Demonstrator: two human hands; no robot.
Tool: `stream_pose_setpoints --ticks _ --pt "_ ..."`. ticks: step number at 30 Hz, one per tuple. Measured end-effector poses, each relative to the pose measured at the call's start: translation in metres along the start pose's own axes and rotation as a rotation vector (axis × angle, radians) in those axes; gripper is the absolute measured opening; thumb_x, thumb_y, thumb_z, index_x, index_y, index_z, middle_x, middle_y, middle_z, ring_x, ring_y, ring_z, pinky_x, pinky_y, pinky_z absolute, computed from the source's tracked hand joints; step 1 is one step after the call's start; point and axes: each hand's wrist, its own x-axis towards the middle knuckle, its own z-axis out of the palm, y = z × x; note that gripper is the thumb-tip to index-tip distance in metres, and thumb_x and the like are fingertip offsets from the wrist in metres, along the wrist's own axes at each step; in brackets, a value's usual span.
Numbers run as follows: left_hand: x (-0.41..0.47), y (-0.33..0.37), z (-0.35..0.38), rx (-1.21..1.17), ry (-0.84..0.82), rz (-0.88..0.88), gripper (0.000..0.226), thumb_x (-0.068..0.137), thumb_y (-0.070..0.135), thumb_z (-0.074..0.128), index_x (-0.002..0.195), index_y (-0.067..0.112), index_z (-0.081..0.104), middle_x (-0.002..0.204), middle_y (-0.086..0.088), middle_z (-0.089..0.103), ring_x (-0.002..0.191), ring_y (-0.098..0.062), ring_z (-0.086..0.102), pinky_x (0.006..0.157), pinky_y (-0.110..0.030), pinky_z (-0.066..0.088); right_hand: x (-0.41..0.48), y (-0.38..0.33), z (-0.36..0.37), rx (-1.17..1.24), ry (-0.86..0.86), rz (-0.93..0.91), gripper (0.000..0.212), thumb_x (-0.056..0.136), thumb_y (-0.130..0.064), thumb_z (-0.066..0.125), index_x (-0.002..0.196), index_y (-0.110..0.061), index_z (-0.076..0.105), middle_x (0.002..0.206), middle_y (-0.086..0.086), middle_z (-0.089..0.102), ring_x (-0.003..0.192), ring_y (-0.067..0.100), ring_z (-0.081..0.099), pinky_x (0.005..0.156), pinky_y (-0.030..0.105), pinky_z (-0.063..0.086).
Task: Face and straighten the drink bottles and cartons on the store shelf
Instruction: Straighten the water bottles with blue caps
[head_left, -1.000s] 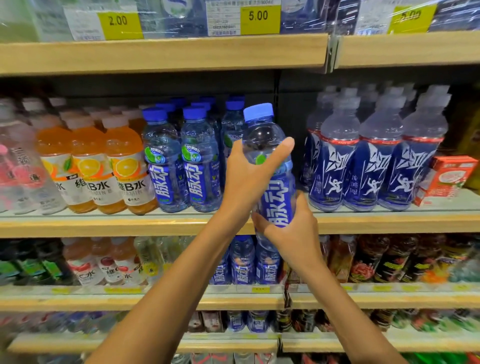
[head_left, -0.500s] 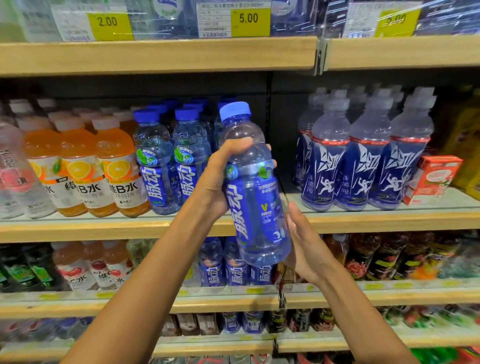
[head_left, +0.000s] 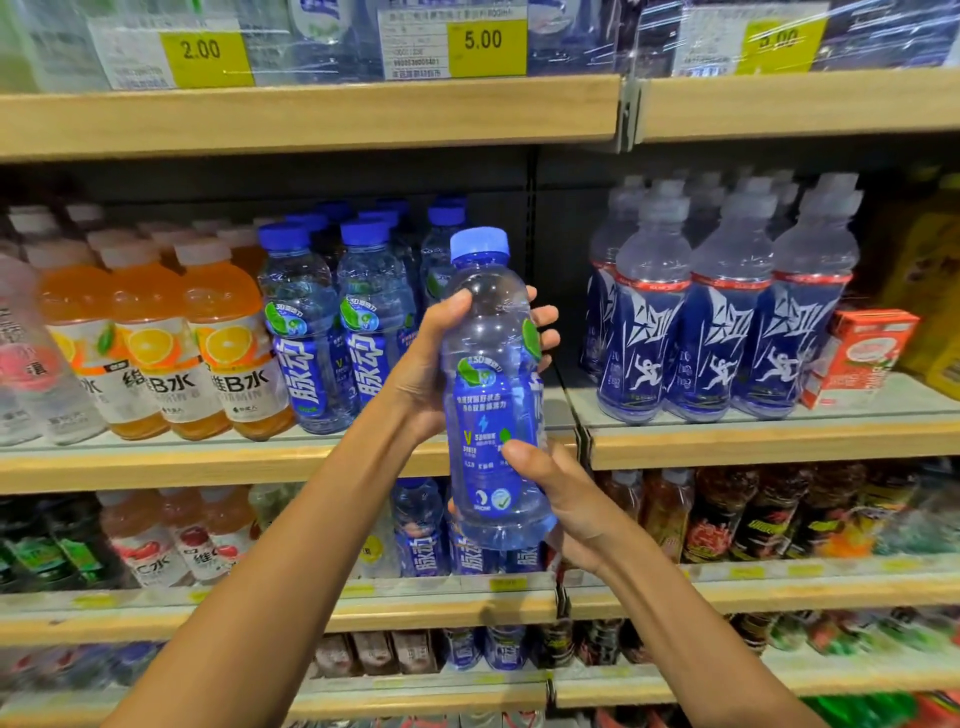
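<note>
Held bottle (head_left: 488, 395) in front of shelved bottles (head_left: 306, 332)

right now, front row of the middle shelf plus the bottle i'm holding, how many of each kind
orange bottles: 3
blue-capped bottles on the shelf: 2
held blue-capped bottle, in left hand and right hand: 1
runner-label bottles: 3
red carton: 1
pink-label bottle: 1
total: 11

Upright blue-capped bottle (head_left: 491, 395) (back label outward)
</note>
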Motion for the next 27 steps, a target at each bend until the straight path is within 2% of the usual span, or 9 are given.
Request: stream_pose_setpoints --ticks 4,7,9,12,14,16,19,22,27 --pt "-0.003 0.008 0.001 0.322 0.245 0.01 0.093 0.045 0.061 0.085 0.118 0.008 0.064 0.11 -0.012 0.069 0.094 -0.024 0.068 0.082 -0.037 0.056 -0.001 0.0 -0.002 -0.188 0.14 -0.128 0.063 0.057 -0.047 0.078 0.108 -0.013 0.063 0.095 0.001 0.074 0.086 0.016 0.07 0.073 0.027 0.054" --pt "-0.008 0.012 0.005 0.551 0.423 0.143 0.066 0.069 0.052 0.073 0.117 0.007 0.062 0.109 -0.013 0.07 0.099 -0.032 0.067 0.088 -0.046 0.051 0.0 0.002 -0.004 -0.256 0.255 -0.2 0.065 0.06 -0.044 0.077 0.112 -0.01 0.06 0.093 0.0 0.074 0.083 0.013 0.071 0.068 0.02 0.053" --pt "-0.012 0.012 0.012 0.644 0.498 0.219 0.055 0.078 0.048 0.069 0.115 0.009 0.062 0.111 -0.009 0.07 0.105 -0.029 0.066 0.087 -0.04 0.052 0.001 0.003 -0.004 -0.32 0.321 -0.24 0.061 0.064 -0.043 0.082 0.112 -0.015 0.058 0.094 -0.001 0.073 0.083 0.009 0.07 0.066 0.017 0.051" --pt "-0.011 0.006 0.027 0.679 0.555 0.292 0.034 0.085 0.038 0.069 0.107 0.012 0.064 0.106 -0.007 0.071 0.101 -0.024 0.067 0.086 -0.035 0.054 0.002 0.006 0.0 -0.452 0.44 -0.324 0.055 0.064 -0.045 0.083 0.105 -0.025 0.053 0.092 -0.006 0.068 0.077 0.0 0.066 0.062 0.011 0.049" --pt "-0.008 0.0 0.036 0.661 0.61 0.336 0.02 0.085 0.03 0.071 0.098 0.017 0.064 0.096 -0.002 0.072 0.088 -0.015 0.069 0.075 -0.024 0.054 0.004 0.008 0.005 -0.51 0.488 -0.37 0.057 0.062 -0.045 0.084 0.104 -0.027 0.051 0.093 -0.009 0.067 0.079 -0.002 0.065 0.062 0.01 0.049" --pt "-0.006 -0.004 0.042 0.625 0.674 0.384 0.023 0.081 0.03 0.074 0.096 0.017 0.063 0.09 0.0 0.072 0.081 -0.011 0.07 0.068 -0.017 0.052 0.005 0.01 0.01 -0.543 0.535 -0.386 0.065 0.057 -0.055 0.082 0.107 -0.028 0.05 0.097 -0.011 0.065 0.084 -0.005 0.063 0.065 0.01 0.049" --pt "-0.002 -0.003 0.044 0.571 0.728 0.42 0.022 0.078 0.031 0.078 0.089 0.019 0.064 0.087 -0.003 0.071 0.082 -0.021 0.07 0.074 -0.029 0.056 0.005 0.014 0.017 -0.631 0.616 -0.372 0.079 0.049 -0.072 0.069 0.111 -0.029 0.046 0.102 -0.01 0.062 0.093 0.001 0.06 0.074 0.02 0.053" --pt "0.002 -0.002 0.042 0.538 0.75 0.453 0.016 0.077 0.028 0.078 0.079 0.022 0.063 0.079 -0.004 0.069 0.077 -0.025 0.069 0.076 -0.04 0.056 0.004 0.018 0.022 -0.667 0.652 -0.383 0.067 0.053 -0.071 0.07 0.104 -0.039 0.041 0.102 -0.013 0.06 0.094 0.005 0.061 0.078 0.033 0.055" --pt "0.002 0.004 0.031 0.446 0.69 0.425 0.011 0.077 0.017 0.074 0.073 0.019 0.064 0.066 0.004 0.066 0.062 -0.012 0.064 0.058 -0.024 0.052 0.001 0.015 0.011 -0.593 0.483 -0.371 0.054 0.067 -0.055 0.075 0.108 -0.035 0.047 0.099 -0.02 0.065 0.09 0.0 0.065 0.071 0.015 0.052"
